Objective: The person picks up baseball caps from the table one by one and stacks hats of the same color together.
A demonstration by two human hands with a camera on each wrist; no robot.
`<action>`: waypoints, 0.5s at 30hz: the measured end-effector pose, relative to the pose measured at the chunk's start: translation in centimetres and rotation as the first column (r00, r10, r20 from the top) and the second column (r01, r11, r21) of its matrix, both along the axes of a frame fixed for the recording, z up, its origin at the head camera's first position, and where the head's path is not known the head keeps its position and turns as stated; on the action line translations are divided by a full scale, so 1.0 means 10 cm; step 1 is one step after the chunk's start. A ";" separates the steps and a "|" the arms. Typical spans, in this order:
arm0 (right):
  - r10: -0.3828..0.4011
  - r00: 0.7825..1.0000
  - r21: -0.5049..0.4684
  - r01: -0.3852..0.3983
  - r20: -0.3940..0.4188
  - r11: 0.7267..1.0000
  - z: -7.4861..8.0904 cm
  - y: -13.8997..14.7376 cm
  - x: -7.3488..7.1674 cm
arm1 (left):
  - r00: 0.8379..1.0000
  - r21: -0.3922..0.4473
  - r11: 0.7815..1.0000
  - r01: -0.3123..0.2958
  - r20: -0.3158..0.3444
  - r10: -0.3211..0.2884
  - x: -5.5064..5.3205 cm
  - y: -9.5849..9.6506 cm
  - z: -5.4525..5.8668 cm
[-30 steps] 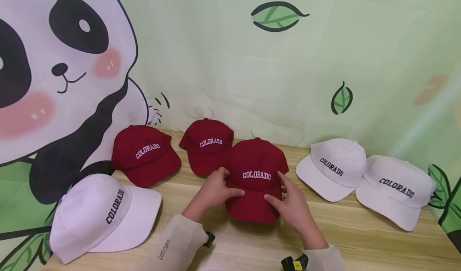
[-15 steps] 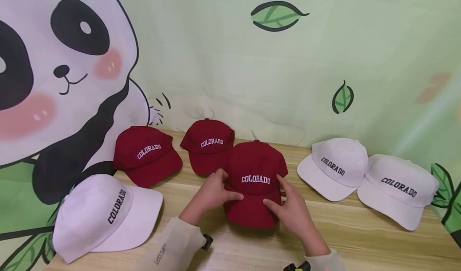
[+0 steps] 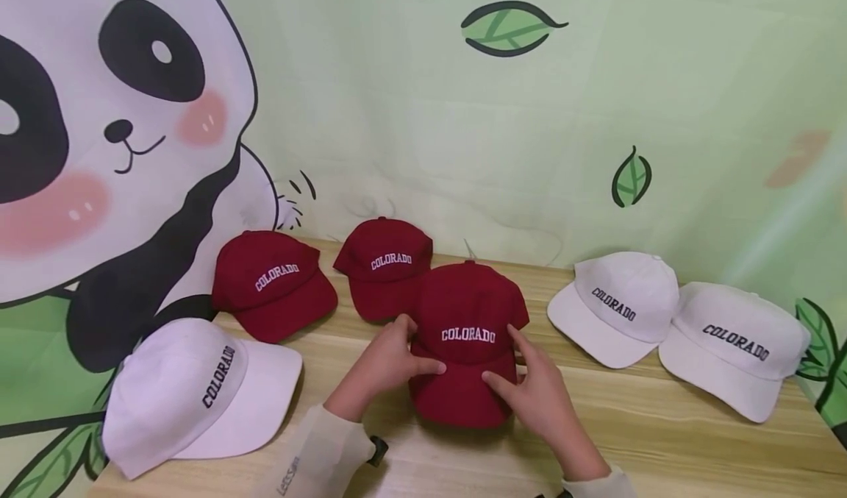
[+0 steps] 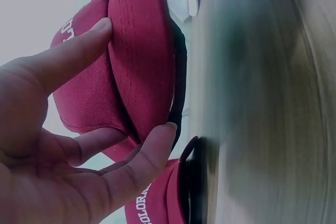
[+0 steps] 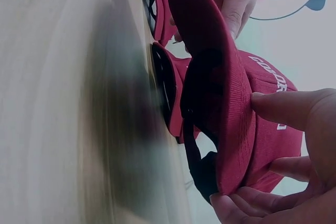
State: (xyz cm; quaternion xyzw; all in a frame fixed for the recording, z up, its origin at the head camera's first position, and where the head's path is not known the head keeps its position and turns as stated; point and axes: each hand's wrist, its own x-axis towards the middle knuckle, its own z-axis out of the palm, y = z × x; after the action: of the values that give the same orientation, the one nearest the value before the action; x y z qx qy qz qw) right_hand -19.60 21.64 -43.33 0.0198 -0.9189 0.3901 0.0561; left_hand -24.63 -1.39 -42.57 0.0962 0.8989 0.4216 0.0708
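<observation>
A dark red baseball cap (image 3: 468,307) with white COLORADO lettering faces me, held between both hands a little off the table. My left hand (image 3: 387,358) grips its left side, the thumb on the brim and the fingers at its edge. On the other side my right hand (image 3: 539,380) pinches brim and crown in the same way. The right wrist view shows the hollow underside of the brim (image 5: 202,19) and the strap at the back. Close behind it on the left sits a second red cap (image 3: 390,266); part of it is hidden by the held one.
Another red cap (image 3: 274,285) stands further left, with a white cap (image 3: 198,395) in front of it. Two white caps, one nearer the middle (image 3: 615,307) and one at the far right (image 3: 734,347), stand side by side. A panda-printed backdrop (image 3: 410,115) rises behind the wooden table (image 3: 662,439).
The held red cap has come slightly toward me and a touch left, both hands keeping their grip. The other caps keep their places while the head view shifts a little.
</observation>
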 end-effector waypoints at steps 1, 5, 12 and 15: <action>0.001 1.000 0.000 -0.001 -0.002 1.000 0.00 0.00 0.01 | 1.000 0.001 1.000 -0.001 -0.001 0.001 0.01 0.00 0.01; 0.006 1.000 0.002 -0.006 -0.005 1.000 0.02 -0.02 0.05 | 1.000 -0.001 1.000 0.005 -0.019 -0.005 0.06 -0.02 0.03; 0.013 1.000 0.006 -0.013 -0.009 1.000 0.05 -0.05 0.14 | 0.999 -0.001 1.000 0.017 -0.043 -0.017 0.14 -0.06 0.05; 0.015 1.000 0.002 -0.015 -0.010 1.000 0.07 -0.07 0.17 | 0.999 -0.004 1.000 0.013 -0.040 -0.013 0.17 -0.08 0.06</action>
State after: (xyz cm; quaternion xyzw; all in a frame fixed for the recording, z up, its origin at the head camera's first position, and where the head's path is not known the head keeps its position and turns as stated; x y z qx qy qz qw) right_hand -17.93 20.95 -42.64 0.0289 -0.9189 0.3893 0.0577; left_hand -22.94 -2.15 -42.01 0.1101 0.9003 0.4175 0.0558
